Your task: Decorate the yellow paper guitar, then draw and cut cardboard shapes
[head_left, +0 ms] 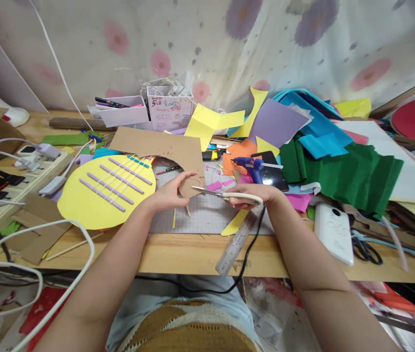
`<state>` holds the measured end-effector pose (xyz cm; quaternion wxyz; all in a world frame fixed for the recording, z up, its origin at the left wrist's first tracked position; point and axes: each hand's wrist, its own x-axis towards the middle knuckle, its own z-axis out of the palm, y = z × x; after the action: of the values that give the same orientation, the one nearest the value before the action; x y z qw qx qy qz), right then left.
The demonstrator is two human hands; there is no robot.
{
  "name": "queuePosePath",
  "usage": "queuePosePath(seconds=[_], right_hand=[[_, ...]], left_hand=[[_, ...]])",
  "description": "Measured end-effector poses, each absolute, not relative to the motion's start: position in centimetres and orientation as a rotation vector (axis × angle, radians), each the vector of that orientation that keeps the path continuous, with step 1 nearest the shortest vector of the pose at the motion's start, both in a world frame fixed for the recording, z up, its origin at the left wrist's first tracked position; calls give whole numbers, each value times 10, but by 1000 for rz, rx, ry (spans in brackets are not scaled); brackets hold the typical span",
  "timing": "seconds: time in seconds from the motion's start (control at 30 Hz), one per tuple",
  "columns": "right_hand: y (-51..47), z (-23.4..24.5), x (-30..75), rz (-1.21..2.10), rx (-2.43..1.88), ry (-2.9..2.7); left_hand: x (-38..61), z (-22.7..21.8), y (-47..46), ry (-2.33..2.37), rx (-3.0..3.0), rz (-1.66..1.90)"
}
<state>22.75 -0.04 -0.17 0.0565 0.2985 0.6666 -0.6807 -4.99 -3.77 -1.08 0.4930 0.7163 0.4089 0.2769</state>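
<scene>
Over the middle of the gray cutting mat (pixel 210 222), a pair of white-handled scissors (pixel 216 192) points left, with the long axis running across the mat and the tips tilted slightly toward its far side. The right hand (pixel 246 194) is closed around the handles; I cannot tell how far the blades are parted. The blades lie across the near end of a brown cardboard (pixel 144 142). From there the cardboard reaches past the mat's far left corner, its length running mostly left to right and its curved cut-out facing the near side. The left hand (pixel 168 194) holds that near end between thumb and fingers.

Beyond the mat, to the far left, a white box (pixel 124 118) holds pens (pixel 112 102). Just right of it, a taller white box (pixel 170 115) with drawings on its front has crinkled clear plastic (pixel 166 87) at its top.

On the mat's far right part are a blue glue gun (pixel 253 168) and a black phone (pixel 278 176). A ruler (pixel 234 247) crosses its near edge. Left of the mat lies a rounded yellow shape (pixel 73 200) with purple strips (pixel 102 195); right of it spreads green crinkled paper (pixel 354 171).
</scene>
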Motion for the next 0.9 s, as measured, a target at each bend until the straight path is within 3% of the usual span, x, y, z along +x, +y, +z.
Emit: queuePosePath(seconds=[0.6, 0.9], right_hand=[[0, 1, 228, -2019, 893, 2037], [-1, 0, 231, -1887, 854, 2136]], left_hand=[[-48, -12, -38, 980, 1718, 680], [-61, -12, -36, 729, 1638, 624]])
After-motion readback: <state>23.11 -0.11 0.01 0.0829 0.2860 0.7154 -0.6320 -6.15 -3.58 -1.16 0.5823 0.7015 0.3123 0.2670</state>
